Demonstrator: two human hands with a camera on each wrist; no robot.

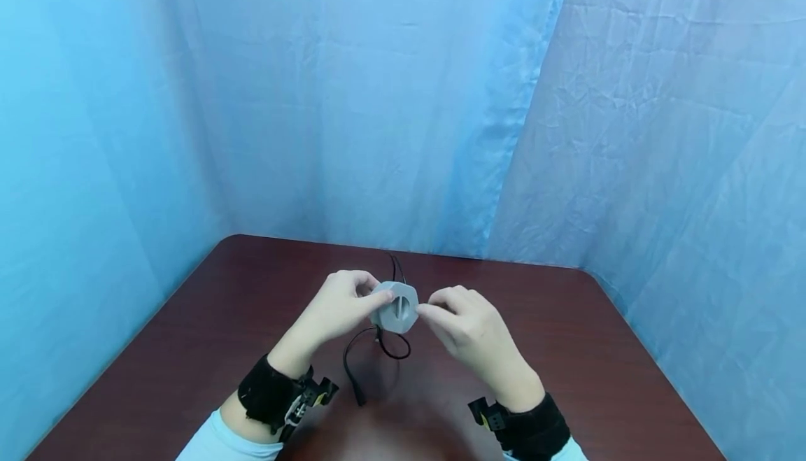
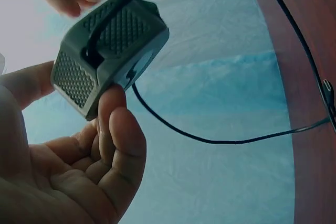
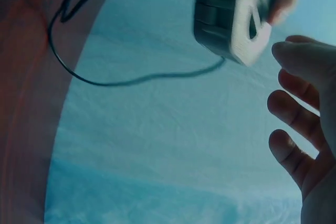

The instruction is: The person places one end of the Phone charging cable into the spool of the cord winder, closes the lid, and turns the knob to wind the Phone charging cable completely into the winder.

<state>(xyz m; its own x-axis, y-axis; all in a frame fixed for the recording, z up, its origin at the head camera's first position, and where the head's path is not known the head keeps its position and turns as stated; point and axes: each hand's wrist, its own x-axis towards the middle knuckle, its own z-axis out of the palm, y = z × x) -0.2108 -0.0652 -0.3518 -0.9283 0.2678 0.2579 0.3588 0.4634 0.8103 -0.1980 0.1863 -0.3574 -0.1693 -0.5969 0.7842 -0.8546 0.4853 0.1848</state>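
My left hand (image 1: 342, 305) pinches a grey hexagonal device (image 1: 405, 315) between thumb and fingers, held up over the table. Toward me its face shows a round recess crossed by a bar. Seen from the left wrist, the sides are textured and a lightning-bolt mark (image 2: 131, 73) is on the opposite face. A black cable (image 2: 220, 142) comes out of the device and hangs in loops. Just right of the device is my right hand (image 1: 471, 328), its fingers loosely bent; the right wrist view shows a gap between fingertips and device.
The cable's black connector (image 1: 359, 396) hangs low between my wrists. Beneath lies a dark reddish-brown table (image 1: 271, 286), with light blue curtains (image 1: 390, 111) behind it and along both sides. Each wrist wears a black band with a small camera.
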